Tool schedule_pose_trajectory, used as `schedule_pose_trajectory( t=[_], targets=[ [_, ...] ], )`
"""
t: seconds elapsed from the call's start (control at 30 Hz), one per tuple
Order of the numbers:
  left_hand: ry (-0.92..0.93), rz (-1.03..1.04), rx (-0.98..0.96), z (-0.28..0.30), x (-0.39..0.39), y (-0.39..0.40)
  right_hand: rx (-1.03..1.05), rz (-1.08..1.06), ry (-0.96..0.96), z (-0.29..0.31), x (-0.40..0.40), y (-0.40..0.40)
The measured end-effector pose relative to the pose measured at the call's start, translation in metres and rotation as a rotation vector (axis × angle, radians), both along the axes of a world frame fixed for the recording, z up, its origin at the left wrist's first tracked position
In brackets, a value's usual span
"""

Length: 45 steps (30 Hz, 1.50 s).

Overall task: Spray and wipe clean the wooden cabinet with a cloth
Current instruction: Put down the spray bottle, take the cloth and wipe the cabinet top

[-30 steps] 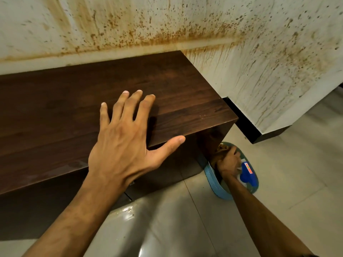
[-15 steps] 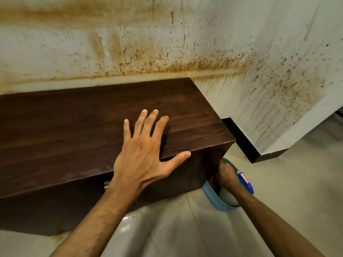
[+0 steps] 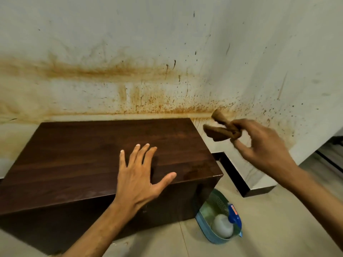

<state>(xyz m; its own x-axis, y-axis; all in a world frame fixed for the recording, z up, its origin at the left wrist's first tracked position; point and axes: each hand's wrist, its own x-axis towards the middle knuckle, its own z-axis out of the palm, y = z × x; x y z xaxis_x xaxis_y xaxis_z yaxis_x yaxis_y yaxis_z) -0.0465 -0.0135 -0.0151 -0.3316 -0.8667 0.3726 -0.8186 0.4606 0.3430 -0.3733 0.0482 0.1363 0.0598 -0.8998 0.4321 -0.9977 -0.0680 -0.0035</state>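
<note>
The dark wooden cabinet [image 3: 83,156] stands low against the stained wall. My left hand [image 3: 141,175] lies flat on its top near the front right corner, fingers spread, holding nothing. My right hand [image 3: 259,143] is raised in the air just right of the cabinet's back right corner and pinches a crumpled brown cloth [image 3: 219,128], which hangs out to the left of the fingers. A spray bottle with a white body and blue head [image 3: 227,221] lies in a blue basket [image 3: 202,222] on the floor by the cabinet's right side.
The white wall [image 3: 167,52] behind and to the right is spattered with rust-brown stains. A dark skirting strip [image 3: 233,175] runs along the wall's base on the right. Pale floor tiles [image 3: 269,229] surround the basket.
My right hand has come up out of the basket on the floor, bringing the brown cloth to cabinet-top height. The view has tilted upward. My left hand stays flat on the cabinet.
</note>
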Motion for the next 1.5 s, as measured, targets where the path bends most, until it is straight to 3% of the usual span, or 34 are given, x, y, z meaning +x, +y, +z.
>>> schedule_pose_trajectory(
  t=[0.1, 0.33, 0.47, 0.57, 0.77, 1.0, 1.13, 1.27, 1.4, 1.5],
  targets=[
    [-0.003, 0.06, 0.033, 0.004, 0.034, -0.002, 0.244, 0.049, 0.187, -0.012, 0.029, 0.013],
    [-0.09, 0.122, 0.089, 0.001, 0.091, -0.003, 0.334, -0.014, -0.24, -0.074, 0.049, -0.022],
    [-0.152, 0.098, 0.067, -0.004, 0.097, 0.001, 0.498, -0.007, -0.158, -0.106, 0.072, -0.038],
    [-0.209, 0.094, 0.026, -0.008, 0.1, 0.001, 0.493, -0.088, -0.113, -0.127, 0.091, -0.041],
    [-0.296, 0.08, -0.026, -0.004, 0.105, -0.01, 0.506, -0.16, -0.219, -0.132, 0.097, -0.066],
    [-0.237, 0.094, -0.102, -0.008, 0.104, -0.013, 0.482, -0.306, -0.387, -0.133, 0.071, -0.191],
    [-0.231, 0.09, -0.127, -0.01, 0.106, -0.013, 0.489, -0.339, -0.372, -0.131, 0.071, -0.24],
    [-0.226, 0.084, -0.123, -0.01, 0.106, -0.011, 0.399, -0.263, -0.256, -0.137, 0.072, -0.215],
    [-0.212, 0.087, -0.108, -0.009, 0.105, -0.011, 0.366, 0.033, -0.196, -0.138, 0.082, -0.133],
    [-0.216, 0.091, -0.105, -0.011, 0.106, -0.012, 0.386, 0.117, -0.061, -0.139, 0.098, -0.073]
  ],
)
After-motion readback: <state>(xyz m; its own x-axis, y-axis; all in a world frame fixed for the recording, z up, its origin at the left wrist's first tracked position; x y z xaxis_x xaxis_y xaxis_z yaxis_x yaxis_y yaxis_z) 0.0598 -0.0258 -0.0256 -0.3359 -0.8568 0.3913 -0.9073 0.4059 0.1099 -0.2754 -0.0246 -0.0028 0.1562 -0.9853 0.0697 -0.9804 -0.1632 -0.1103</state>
